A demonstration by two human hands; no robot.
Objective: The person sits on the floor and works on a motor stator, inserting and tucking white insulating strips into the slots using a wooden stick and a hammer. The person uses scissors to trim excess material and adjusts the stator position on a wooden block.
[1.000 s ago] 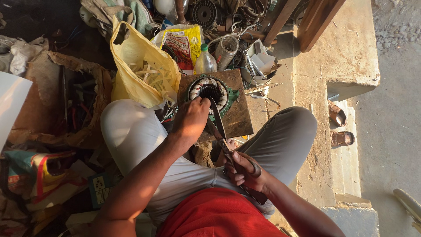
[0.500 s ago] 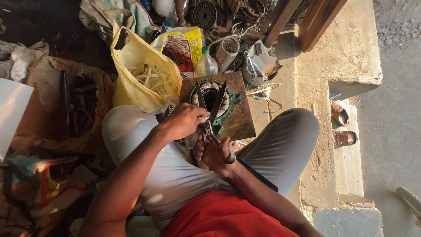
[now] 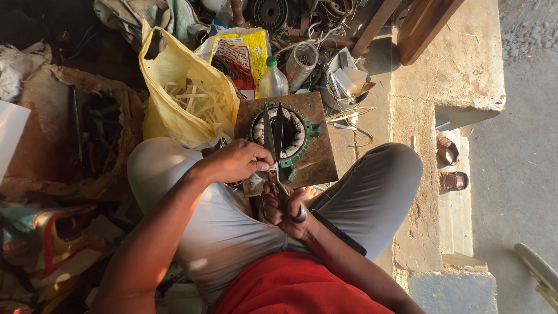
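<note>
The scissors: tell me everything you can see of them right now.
The scissors are large, dull grey metal, with long narrow blades parted slightly, tips pointing away from the person over the green-rimmed motor stator on the wooden board. The right hand grips the looped handles; the left hand pinches near the pivot. Whether the blades touch the stator is unclear.

A worker seen from above wears a red shirt with bare forearms and light grey trousers, the cloth creased at the knees and marked with dusty smudges on one leg; the left hand (image 3: 238, 161) and right hand (image 3: 286, 210) are ungloved.
</note>
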